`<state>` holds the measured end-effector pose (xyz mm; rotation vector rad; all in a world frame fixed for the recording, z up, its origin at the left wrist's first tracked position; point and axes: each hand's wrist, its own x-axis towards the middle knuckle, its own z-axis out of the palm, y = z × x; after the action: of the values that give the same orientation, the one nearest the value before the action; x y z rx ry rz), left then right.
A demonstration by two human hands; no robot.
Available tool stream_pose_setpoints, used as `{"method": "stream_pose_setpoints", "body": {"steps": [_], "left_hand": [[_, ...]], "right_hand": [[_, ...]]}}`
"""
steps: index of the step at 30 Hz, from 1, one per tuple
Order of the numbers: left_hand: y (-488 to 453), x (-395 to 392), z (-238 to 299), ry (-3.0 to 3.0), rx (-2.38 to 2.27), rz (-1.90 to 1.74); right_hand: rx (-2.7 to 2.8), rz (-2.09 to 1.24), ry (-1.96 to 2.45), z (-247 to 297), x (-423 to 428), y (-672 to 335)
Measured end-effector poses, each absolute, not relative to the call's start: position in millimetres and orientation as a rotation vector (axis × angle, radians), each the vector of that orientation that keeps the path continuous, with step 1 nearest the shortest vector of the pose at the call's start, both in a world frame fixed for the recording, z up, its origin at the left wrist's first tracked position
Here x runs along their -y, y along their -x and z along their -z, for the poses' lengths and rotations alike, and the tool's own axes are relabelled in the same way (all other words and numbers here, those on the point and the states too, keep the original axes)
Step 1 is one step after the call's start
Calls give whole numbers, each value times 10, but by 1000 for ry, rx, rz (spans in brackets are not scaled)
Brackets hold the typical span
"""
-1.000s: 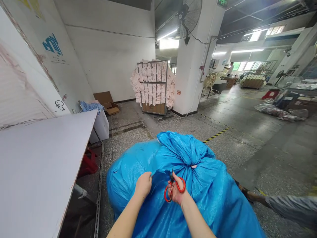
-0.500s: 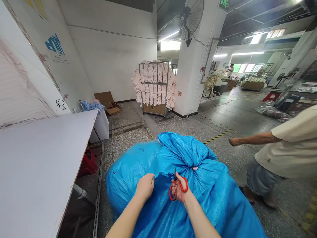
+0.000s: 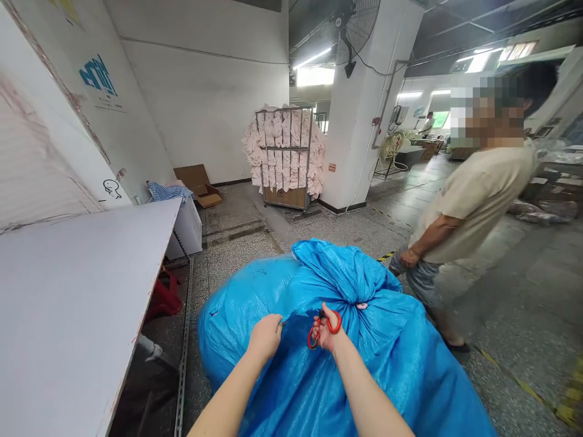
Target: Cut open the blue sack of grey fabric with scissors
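Gripping red-handled scissors [image 3: 322, 326] at the tied neck of a large blue woven plastic sack [image 3: 387, 364] on the floor, the right hand [image 3: 328, 331] works while the left hand [image 3: 265, 335] pinches the sack's slit edge beside a white counter [image 3: 68, 291].

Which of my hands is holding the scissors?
Your right hand, fingers through the red scissors; the left hand only grips the blue bag.
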<state>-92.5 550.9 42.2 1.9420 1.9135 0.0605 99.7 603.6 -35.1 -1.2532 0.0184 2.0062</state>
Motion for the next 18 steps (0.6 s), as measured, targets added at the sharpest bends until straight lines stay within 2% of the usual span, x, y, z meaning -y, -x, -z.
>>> {"method": "stream_pose_setpoints", "body": {"steps": [13,18], "left_hand": [[1113,-5740,-305,-1880,-2023,-77],[1210,-5760,-75,-1786,-2072,-21]], "right_hand": [[129,-1998,1364,284,-6002,-1075],[284,-2002,1524,441,-5525,-1061]]}}
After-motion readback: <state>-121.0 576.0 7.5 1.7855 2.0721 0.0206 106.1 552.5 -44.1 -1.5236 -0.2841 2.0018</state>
